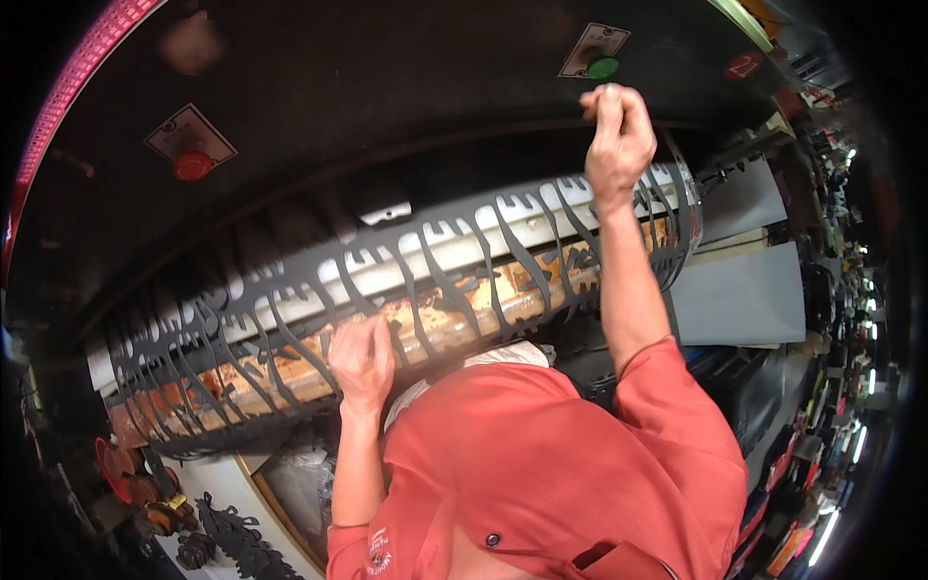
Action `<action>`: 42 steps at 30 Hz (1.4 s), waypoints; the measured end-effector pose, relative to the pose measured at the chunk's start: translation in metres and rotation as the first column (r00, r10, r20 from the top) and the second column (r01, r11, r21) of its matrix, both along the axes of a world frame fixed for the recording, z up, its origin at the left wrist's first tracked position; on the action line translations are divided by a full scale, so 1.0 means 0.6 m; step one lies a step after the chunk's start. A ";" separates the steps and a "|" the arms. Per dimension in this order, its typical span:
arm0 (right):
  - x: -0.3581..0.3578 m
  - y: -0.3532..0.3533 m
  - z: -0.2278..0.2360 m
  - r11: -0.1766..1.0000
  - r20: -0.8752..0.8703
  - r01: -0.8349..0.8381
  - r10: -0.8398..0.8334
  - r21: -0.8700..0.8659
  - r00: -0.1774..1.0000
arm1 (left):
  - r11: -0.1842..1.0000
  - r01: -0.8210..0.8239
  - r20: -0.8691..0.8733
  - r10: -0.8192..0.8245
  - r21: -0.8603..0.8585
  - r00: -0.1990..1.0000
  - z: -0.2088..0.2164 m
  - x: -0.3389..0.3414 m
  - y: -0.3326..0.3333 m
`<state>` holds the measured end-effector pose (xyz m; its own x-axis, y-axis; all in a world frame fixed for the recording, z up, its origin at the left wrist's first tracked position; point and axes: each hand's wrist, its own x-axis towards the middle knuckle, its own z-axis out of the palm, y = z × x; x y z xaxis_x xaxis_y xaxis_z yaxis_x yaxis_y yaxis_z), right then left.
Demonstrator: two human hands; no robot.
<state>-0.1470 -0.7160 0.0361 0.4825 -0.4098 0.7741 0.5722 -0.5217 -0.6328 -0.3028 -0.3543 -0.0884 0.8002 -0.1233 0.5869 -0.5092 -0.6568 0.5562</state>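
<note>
Fingers of the left hand [362, 365] curl beside the black strips [523, 255]; whether they pinch any, I cannot tell. Those of the right hand [621, 155] bunch near the green button [602, 68], contents unclear. Strips span the board [432, 314], probably light and floppy; wider ends suit gripping. The shirt [551, 435] crowds the near edge; room opens above the board.

Numbered red disc [742, 66]; lettered shirt [570, 454]

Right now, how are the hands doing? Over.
Right hand raised near green button. Left hand low, at black strips; grip unclear. Strips spread across pale bar, crowding left hand.
</note>
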 end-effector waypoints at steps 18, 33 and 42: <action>-0.204 0.004 -0.224 0.921 -0.567 -0.329 0.161 -0.207 0.808 | 0.993 -0.069 0.192 0.050 0.096 0.980 0.001 -0.031 -0.151; -0.199 -0.006 -0.253 0.861 -0.615 -0.421 0.172 -0.285 0.769 | 0.944 -0.313 0.060 0.308 0.109 0.950 -0.043 -0.061 -0.194; -0.195 -0.020 -0.240 0.909 -0.645 -0.384 0.198 -0.160 0.738 | 0.965 -0.229 -0.030 0.235 0.131 0.972 -0.015 -0.061 -0.185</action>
<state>-0.2640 -0.7278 -0.1077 0.9428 0.0062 0.3333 0.2719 -0.5925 -0.7582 -0.3394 -0.4651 -0.0972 0.8408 -0.0017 0.5413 -0.3112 -0.8198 0.4808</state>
